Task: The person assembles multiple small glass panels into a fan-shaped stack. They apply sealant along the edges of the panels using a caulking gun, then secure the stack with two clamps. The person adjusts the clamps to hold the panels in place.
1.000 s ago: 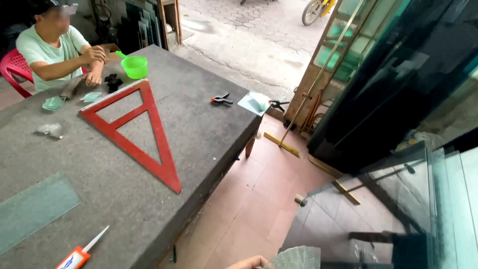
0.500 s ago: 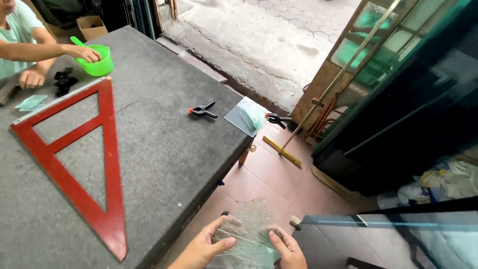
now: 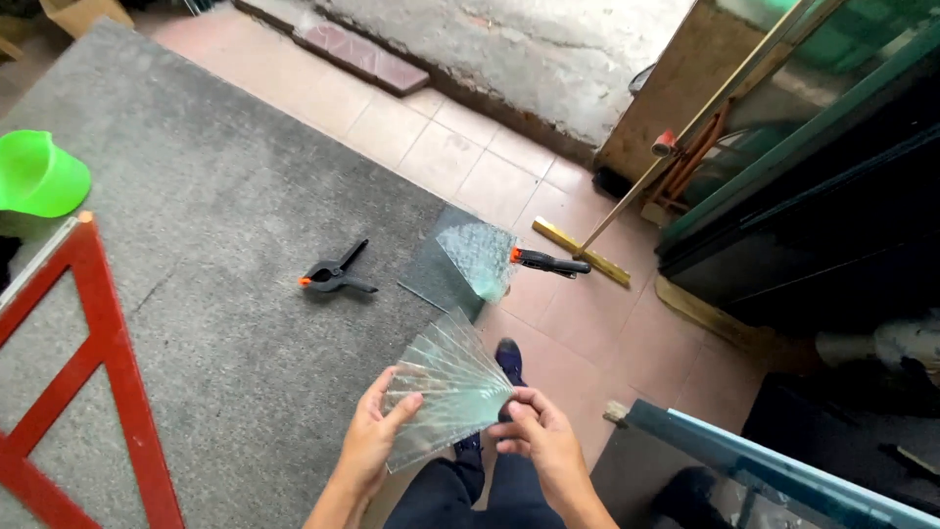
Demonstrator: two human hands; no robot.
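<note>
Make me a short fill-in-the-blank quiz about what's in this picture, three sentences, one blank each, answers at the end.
1. Both hands, the left hand and the right hand, hold a fan of ____ pieces.
2. The bowl at the far left of the table is ____ in colour.
3. The clamp lying alone on the table has ____ tips.

Missing words: glass; green; orange

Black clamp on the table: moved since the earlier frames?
No. The black clamp lies on the grey table, left of the glass piece at the corner; only the camera shifted.
</note>
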